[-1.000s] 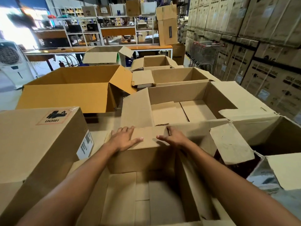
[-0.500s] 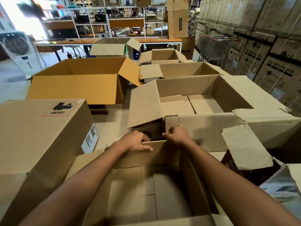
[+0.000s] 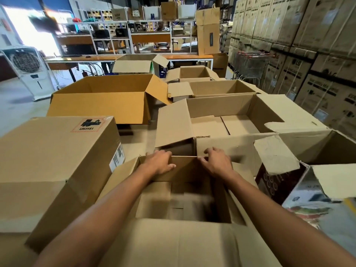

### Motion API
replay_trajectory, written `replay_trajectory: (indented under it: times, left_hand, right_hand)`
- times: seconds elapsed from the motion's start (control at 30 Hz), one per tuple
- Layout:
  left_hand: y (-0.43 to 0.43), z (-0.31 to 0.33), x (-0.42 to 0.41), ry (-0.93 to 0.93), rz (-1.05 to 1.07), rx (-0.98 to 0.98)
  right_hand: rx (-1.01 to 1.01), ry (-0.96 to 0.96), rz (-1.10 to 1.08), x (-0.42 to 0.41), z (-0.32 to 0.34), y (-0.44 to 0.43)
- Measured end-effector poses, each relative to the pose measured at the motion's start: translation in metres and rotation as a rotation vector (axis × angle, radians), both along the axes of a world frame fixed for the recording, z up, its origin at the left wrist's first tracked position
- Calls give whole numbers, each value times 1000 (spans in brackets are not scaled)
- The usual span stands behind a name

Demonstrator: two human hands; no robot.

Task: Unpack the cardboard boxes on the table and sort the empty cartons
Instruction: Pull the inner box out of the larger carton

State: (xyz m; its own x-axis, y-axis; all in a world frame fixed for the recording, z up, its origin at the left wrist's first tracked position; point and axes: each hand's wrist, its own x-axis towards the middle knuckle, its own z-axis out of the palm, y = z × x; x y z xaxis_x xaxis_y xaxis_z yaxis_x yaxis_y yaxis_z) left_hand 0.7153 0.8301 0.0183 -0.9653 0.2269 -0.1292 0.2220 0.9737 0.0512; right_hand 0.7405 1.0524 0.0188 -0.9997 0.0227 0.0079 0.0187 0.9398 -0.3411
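Note:
An open, empty brown carton (image 3: 185,245) stands right in front of me, its flaps spread. My left hand (image 3: 159,164) grips the far wall's top edge, fingers curled over it. My right hand (image 3: 217,162) holds the same edge a little to the right, thumb inside. Just beyond sits a larger open empty carton (image 3: 227,143) with its near flap folded outward. A closed carton with a UN3481 label (image 3: 55,162) stands at my left.
A big yellow-brown open carton (image 3: 104,101) and smaller open cartons (image 3: 221,87) lie farther back. A printed product box (image 3: 316,201) sits at the right. Stacked boxes (image 3: 317,54) line the right wall; shelves, a cart and a cooler (image 3: 27,68) stand behind.
Both hands left the flat flap they were pressing and now grip the near carton's far edge. The carton has come closer to me, leaving a gap to the larger carton.

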Motion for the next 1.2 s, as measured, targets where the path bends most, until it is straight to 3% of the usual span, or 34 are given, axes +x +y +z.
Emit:
replay_trajectory:
  times: [0.17, 0.27, 0.37, 0.43, 0.63, 0.83, 1.03, 1.2]
  left_hand:
    - [-52, 3, 57, 75, 307, 40]
    - [-84, -20, 87, -44, 519, 242]
    - [-92, -40, 107, -140, 511, 583]
    - [-93, -38, 117, -102, 484, 676]
    - [-97, -10, 175, 77, 310, 711]
    - [-96, 10, 306, 378, 210, 807]
    - [-109, -33, 453, 532, 340, 856]
    - [-124, -89, 549, 475, 516, 810]
  right_hand:
    - [2, -40, -72, 60, 9, -11]
    - [3, -119, -97, 91, 7, -15]
    - [17, -147, -76, 117, 1, -25]
    - [42, -130, -56, 134, 0, -38]
    - [-73, 7, 41, 181, 19, -79]
    - [-332, 288, 94, 255, 35, -107]
    - [-571, 415, 234, 380, -7, -121]
    - [-623, 272, 350, 458, -71, -143]
